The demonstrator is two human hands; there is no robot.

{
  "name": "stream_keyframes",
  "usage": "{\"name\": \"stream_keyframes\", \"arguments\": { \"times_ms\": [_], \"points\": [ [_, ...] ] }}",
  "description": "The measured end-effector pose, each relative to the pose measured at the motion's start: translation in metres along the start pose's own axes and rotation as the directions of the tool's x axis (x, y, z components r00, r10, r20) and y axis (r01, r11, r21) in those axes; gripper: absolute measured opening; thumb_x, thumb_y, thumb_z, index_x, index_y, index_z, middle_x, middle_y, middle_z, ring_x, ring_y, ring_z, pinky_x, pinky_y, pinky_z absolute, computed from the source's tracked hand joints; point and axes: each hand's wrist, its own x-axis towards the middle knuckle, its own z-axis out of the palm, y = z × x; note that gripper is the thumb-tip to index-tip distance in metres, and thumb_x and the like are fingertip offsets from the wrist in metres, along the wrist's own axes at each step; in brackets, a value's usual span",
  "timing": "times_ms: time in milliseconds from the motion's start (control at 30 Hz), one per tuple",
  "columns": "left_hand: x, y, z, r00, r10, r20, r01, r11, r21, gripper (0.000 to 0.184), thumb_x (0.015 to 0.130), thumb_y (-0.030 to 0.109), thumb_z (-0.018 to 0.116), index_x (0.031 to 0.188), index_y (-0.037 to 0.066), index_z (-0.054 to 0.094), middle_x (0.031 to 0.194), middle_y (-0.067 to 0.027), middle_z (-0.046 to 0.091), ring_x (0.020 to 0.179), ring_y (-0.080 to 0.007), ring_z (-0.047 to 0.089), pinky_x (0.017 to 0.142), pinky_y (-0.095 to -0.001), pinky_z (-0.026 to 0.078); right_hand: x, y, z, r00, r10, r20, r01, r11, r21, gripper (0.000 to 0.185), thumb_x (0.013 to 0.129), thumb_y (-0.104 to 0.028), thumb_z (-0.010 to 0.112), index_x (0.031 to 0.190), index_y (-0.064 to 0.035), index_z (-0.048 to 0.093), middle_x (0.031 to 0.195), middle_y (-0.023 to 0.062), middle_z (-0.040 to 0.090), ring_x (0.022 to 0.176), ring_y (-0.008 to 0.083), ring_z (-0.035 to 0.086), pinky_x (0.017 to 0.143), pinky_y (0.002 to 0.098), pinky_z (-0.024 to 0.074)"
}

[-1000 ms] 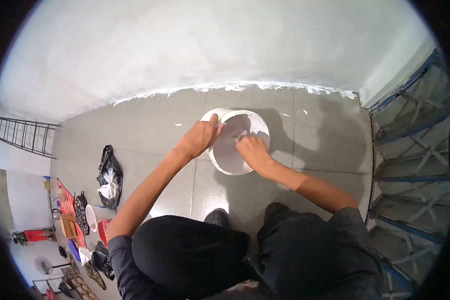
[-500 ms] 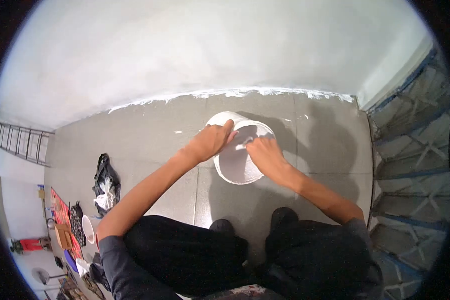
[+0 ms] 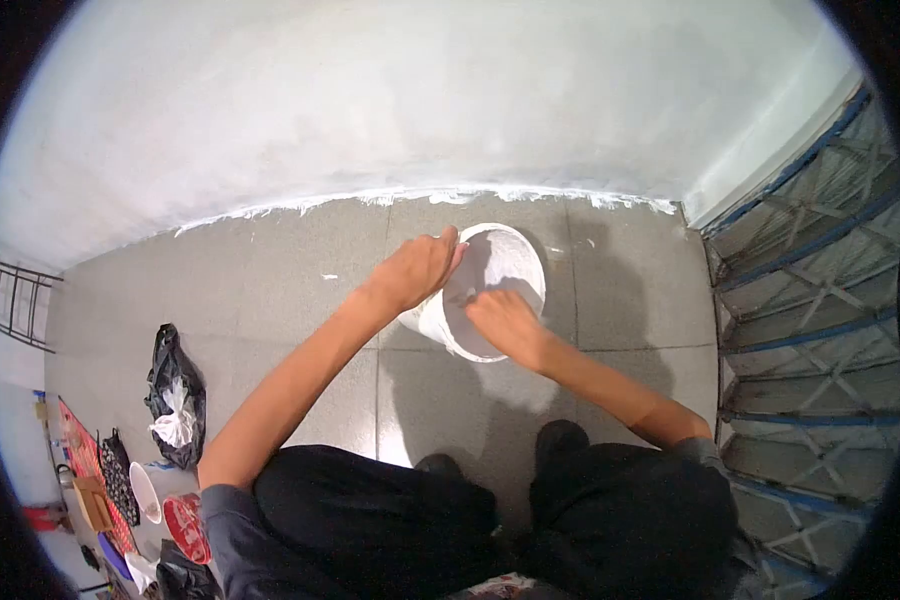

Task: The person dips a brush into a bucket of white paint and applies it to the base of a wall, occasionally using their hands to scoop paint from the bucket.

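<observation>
A white bucket (image 3: 513,262) is tilted above the floor in front of me, its mouth turned toward me and its inside coated whitish. My left hand (image 3: 417,268) is closed on the left side of the bucket's rim, thumb over the edge. Inside the mouth, my right hand (image 3: 505,320) has its fingers curled near the inner wall. Whatever those fingers hold is hidden from this angle.
White paint edges the foot of the pale wall (image 3: 420,100). A folding metal gate (image 3: 810,330) borders the right. On the left are a black plastic bag (image 3: 177,375), a white tub (image 3: 150,492), a red container (image 3: 185,525) and a ladder-like metal frame (image 3: 15,300).
My right hand has moved left and slightly down, deeper into the bucket. The bucket's mouth has tipped, and the whitish thing by my right fingers no longer shows. The view has shifted.
</observation>
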Motion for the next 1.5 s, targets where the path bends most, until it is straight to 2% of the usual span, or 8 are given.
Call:
{"name": "stream_keyframes", "arguments": {
  "times_ms": [233,333,467,567,667,867,1167,1500],
  "points": [
    [0.013,-0.003,-0.001,0.996,-0.040,0.077,0.045,0.997,-0.069,0.029,0.095,0.026,0.041,0.091,-0.002,0.044,0.056,-0.0224,0.053,0.056,-0.0406,0.056,0.051,-0.0469,0.045,-0.005,0.027,-0.038,0.976,0.077,0.204,-0.062,0.995,-0.081,0.018,0.080,-0.020,0.059,0.074,-0.0031,0.062,0.071,0.0150,0.061,0.069,0.0300,0.062,0.059,0.0391,0.0463],
    [0.018,-0.005,-0.002,0.994,-0.074,0.085,0.080,0.994,-0.072,0.032,0.096,0.029,0.039,0.092,-0.002,0.046,0.060,-0.0238,0.055,0.061,-0.0426,0.057,0.055,-0.0483,0.046,-0.035,0.051,-0.087,0.882,0.333,0.332,-0.427,0.864,0.266,0.029,0.085,-0.027,0.058,0.084,0.0015,0.064,0.064,0.0130,0.060,0.059,0.0228,0.056,0.054,0.0325,0.0431],
    [0.038,-0.024,0.005,0.979,-0.200,0.033,0.201,0.977,-0.071,0.034,0.095,0.030,0.039,0.091,-0.002,0.049,0.065,-0.0251,0.057,0.066,-0.0441,0.057,0.061,-0.0504,0.046,-0.093,0.081,-0.099,0.677,0.486,0.553,-0.719,0.276,0.638,0.027,0.094,-0.026,0.047,0.088,-0.0022,0.059,0.063,0.0031,0.052,0.052,0.0086,0.042,0.046,0.0238,0.0337],
    [0.047,-0.027,0.012,0.954,-0.299,0.003,0.299,0.952,-0.072,0.036,0.095,0.031,0.039,0.091,-0.002,0.053,0.071,-0.0266,0.059,0.070,-0.0449,0.057,0.064,-0.0521,0.045,-0.140,0.078,-0.077,0.750,0.313,0.583,-0.488,-0.332,0.807,0.023,0.096,-0.029,0.044,0.099,-0.0064,0.050,0.067,-0.0041,0.044,0.052,0.0031,0.037,0.045,0.0176,0.0287],
    [0.050,-0.003,0.005,0.898,-0.439,0.033,0.439,0.898,-0.007,0.037,0.095,0.033,0.038,0.096,-0.001,0.053,0.076,-0.0260,0.060,0.075,-0.0439,0.058,0.067,-0.0516,0.046,-0.151,0.065,-0.096,0.742,0.266,0.615,-0.422,-0.528,0.737,0.021,0.095,-0.028,0.045,0.103,-0.0083,0.044,0.068,-0.0054,0.039,0.052,0.0023,0.035,0.043,0.0153,0.0245],
    [0.015,0.011,0.013,0.907,-0.421,0.004,0.420,0.905,0.063,0.033,0.096,0.026,0.035,0.096,-0.004,0.048,0.082,-0.0291,0.059,0.079,-0.0452,0.057,0.069,-0.0514,0.046,-0.213,0.150,-0.096,0.637,0.584,0.504,-0.188,-0.516,0.835,0.019,0.094,-0.027,0.046,0.095,-0.0076,0.045,0.068,-0.0057,0.041,0.051,0.0015,0.034,0.041,0.0165,0.0224],
    [-0.008,0.059,0.001,0.863,-0.500,0.073,0.502,0.865,-0.016,0.024,0.095,0.015,0.039,0.083,-0.005,0.044,0.069,-0.0292,0.053,0.066,-0.0463,0.052,0.057,-0.0507,0.038,-0.224,0.369,-0.029,0.342,0.803,0.488,-0.320,-0.388,0.864,0.020,0.093,-0.022,0.048,0.087,-0.0031,0.048,0.068,0.0010,0.046,0.051,0.0049,0.038,0.040,0.0193,0.0274],
    [-0.006,0.081,0.017,0.766,-0.576,0.284,0.636,0.743,-0.210,0.035,0.099,0.027,0.030,0.082,-0.002,0.040,0.052,-0.0195,0.049,0.045,-0.0316,0.055,0.043,-0.0407,0.042,-0.211,0.405,0.009,0.390,0.799,0.458,-0.169,-0.426,0.889,0.019,0.090,-0.017,0.048,0.079,-0.0016,0.048,0.064,0.0015,0.046,0.048,0.0075,0.039,0.037,0.0212,0.0265]
  ]
}}
